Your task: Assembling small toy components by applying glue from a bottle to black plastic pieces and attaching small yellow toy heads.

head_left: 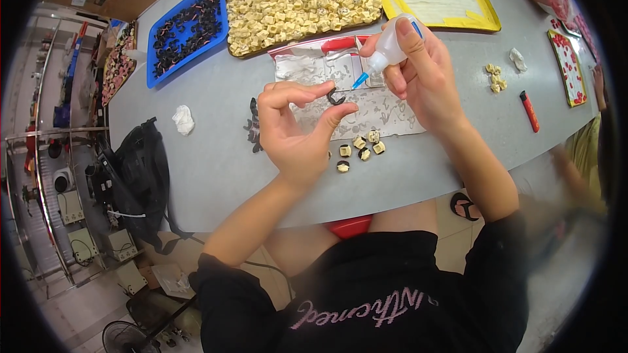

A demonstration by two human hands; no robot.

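Observation:
My left hand pinches a small curved black piece between thumb and forefinger, above a stained white sheet. In my right hand is a translucent squeeze bottle tilted downward, its blue nozzle tip close to the black piece. Whether the tip touches it I cannot tell. Below my hands lie several small cream pieces with black parts. More black pieces sit left of my left hand, partly hidden by it.
Far back stand a blue tray of black pieces, a large tray heaped with cream pieces and a yellow-edged tray. A red-and-black marker-like object and cream pieces lie right. A black bag hangs at the left edge.

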